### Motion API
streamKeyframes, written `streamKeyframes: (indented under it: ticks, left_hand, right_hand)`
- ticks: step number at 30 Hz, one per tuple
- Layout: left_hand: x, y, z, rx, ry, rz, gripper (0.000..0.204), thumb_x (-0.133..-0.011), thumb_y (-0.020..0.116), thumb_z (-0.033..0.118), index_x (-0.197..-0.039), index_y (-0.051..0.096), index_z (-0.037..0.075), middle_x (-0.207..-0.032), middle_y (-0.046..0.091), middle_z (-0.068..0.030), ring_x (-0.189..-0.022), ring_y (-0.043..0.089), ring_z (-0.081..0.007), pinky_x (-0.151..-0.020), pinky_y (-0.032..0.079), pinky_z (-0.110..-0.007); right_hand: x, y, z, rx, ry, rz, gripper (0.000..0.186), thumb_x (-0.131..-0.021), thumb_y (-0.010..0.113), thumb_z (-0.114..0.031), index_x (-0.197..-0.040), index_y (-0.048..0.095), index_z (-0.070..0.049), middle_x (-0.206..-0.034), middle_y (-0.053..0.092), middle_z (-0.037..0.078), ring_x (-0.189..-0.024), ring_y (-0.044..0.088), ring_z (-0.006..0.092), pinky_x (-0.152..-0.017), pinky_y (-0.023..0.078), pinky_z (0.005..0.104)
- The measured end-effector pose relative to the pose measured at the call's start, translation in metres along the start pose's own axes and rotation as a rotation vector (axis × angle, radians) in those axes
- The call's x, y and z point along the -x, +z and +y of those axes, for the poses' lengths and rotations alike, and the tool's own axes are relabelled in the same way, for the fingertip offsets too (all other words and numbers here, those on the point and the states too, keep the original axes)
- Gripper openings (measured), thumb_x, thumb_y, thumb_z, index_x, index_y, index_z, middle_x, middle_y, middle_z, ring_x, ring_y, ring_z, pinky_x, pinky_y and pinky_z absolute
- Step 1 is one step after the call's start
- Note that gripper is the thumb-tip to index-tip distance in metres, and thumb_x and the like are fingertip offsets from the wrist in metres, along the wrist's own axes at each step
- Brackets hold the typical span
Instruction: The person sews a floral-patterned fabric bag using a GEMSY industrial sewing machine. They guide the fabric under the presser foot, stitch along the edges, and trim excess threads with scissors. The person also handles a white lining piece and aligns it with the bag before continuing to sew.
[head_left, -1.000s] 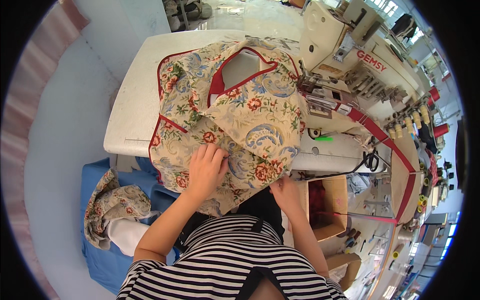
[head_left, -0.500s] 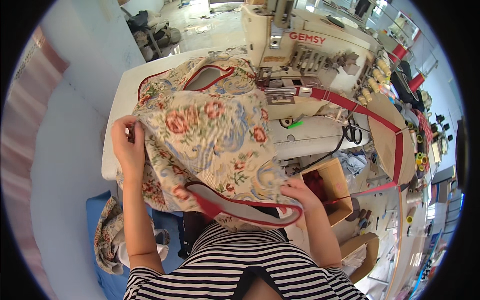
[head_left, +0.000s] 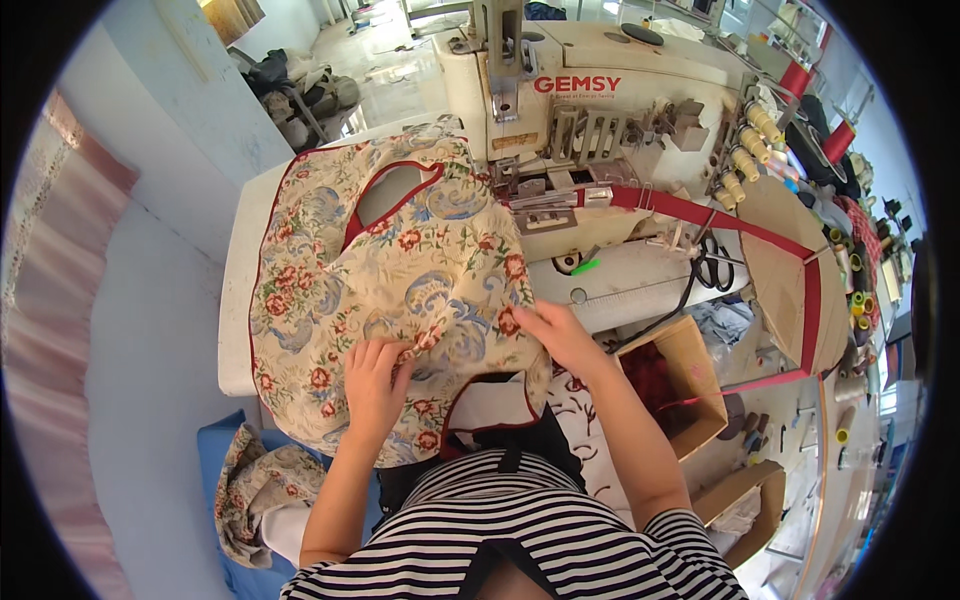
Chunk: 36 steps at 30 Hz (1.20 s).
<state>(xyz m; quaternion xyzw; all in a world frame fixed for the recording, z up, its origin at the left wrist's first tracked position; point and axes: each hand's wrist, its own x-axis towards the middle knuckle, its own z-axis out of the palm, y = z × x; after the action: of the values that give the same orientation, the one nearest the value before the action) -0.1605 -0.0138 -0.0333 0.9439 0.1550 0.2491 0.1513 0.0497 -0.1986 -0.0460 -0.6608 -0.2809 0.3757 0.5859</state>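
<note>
A floral tapestry garment (head_left: 310, 260) with red binding and cut-out openings lies spread over the white machine table (head_left: 245, 300), its lower part hanging toward my body. My left hand (head_left: 375, 385) has bent fingers on a gathered fold near the garment's lower middle. At the right edge of the cloth my right hand (head_left: 560, 340) grips the fabric between thumb and fingers. The sewing machine (head_left: 600, 65) stands behind, with red binding tape (head_left: 700, 215) running through metal guides beside the garment.
Thread cones (head_left: 750, 145) line the machine's right. Below right are cardboard boxes (head_left: 695, 400) and spools. At lower left, floral and white pieces (head_left: 255, 490) rest on blue cloth (head_left: 220, 530). A wall (head_left: 150, 330) with a pink curtain (head_left: 70, 220) borders the left; dark bundles (head_left: 295, 100) lie behind.
The lifted flap of the garment has settled flatter. My left hand has moved right and down from the left edge; my right hand has moved up and leftward.
</note>
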Motion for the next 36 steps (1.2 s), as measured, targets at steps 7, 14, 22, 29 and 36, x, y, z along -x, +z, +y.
streamKeyframes:
  ticks: [7,14,22,29,36]
  left_hand:
    - [-0.013,-0.014,0.015,0.11,0.027,0.069,0.019,-0.074,0.068,0.005,-0.092,0.062,0.006,-0.088,0.059,-0.0065,-0.083,0.056,-0.0259,-0.074,0.04,-0.035]
    - [-0.027,-0.018,0.017,0.113,0.013,0.101,0.017,-0.073,0.069,0.004,-0.089,0.063,0.006,-0.085,0.059,-0.0071,-0.08,0.056,-0.0264,-0.07,0.041,-0.036]
    - [-0.05,-0.02,0.011,0.095,0.014,0.152,0.018,-0.073,0.069,0.004,-0.09,0.062,0.004,-0.084,0.058,-0.0081,-0.077,0.056,-0.0275,-0.068,0.042,-0.036]
    - [-0.068,-0.019,-0.001,0.077,0.001,0.201,0.016,-0.076,0.068,0.005,-0.09,0.061,0.003,-0.085,0.059,-0.0083,-0.076,0.056,-0.0274,-0.068,0.043,-0.036]
    - [-0.079,-0.013,-0.012,0.064,-0.039,0.247,0.014,-0.078,0.068,0.006,-0.088,0.06,0.001,-0.08,0.057,-0.0107,-0.072,0.055,-0.0289,-0.063,0.043,-0.035]
  right_hand:
    - [0.035,-0.021,0.047,-0.146,0.107,0.042,0.035,-0.095,0.055,-0.033,-0.084,0.063,-0.002,-0.064,0.045,-0.01,-0.056,0.033,0.0012,-0.047,0.026,0.0203]
    - [0.026,-0.024,0.048,-0.126,0.014,0.044,0.035,-0.095,0.056,-0.033,-0.082,0.064,-0.001,-0.064,0.045,-0.009,-0.058,0.034,0.0015,-0.049,0.028,0.0209]
    - [0.018,-0.024,0.024,-0.176,0.035,0.067,0.037,-0.095,0.055,-0.034,-0.082,0.064,0.0,-0.066,0.048,-0.008,-0.061,0.037,0.0022,-0.053,0.032,0.0208]
    - [0.01,-0.032,0.019,-0.079,0.027,0.032,0.039,-0.096,0.054,-0.034,-0.08,0.06,0.001,-0.068,0.045,-0.007,-0.065,0.036,0.0037,-0.057,0.033,0.0213]
    - [0.007,-0.03,0.022,-0.084,0.016,0.032,0.041,-0.096,0.052,-0.036,-0.079,0.057,0.001,-0.07,0.045,-0.006,-0.067,0.036,0.0045,-0.059,0.033,0.0221]
